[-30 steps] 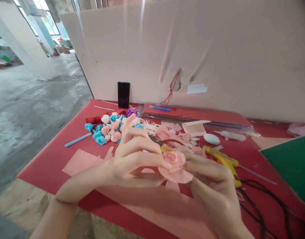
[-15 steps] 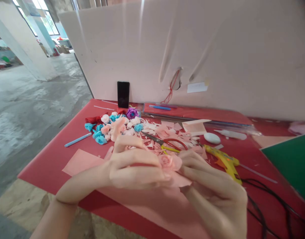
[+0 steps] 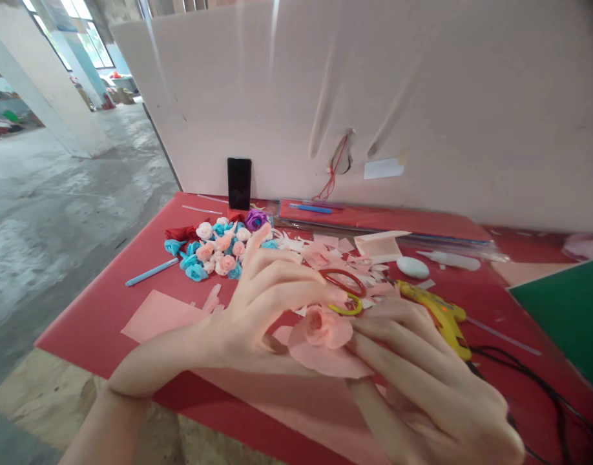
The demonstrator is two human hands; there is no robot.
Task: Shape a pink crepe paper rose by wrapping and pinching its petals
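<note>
Here, in the head view, the paper rose (image 3: 323,326) sits between both hands. The left hand (image 3: 262,303), wrist bent inward, cups it loosely, fingertips above and thumb beneath. The right hand (image 3: 422,368) pinches its outer petal. Light, even pressure would likely spare the petal creases. Scissors (image 3: 342,284) lie just beyond the fingertips.

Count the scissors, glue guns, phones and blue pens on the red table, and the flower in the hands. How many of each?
scissors: 1
glue gun: 1
phone: 1
blue pens: 2
pink paper flower, held between left hand and right hand: 1
Total: 6
</note>
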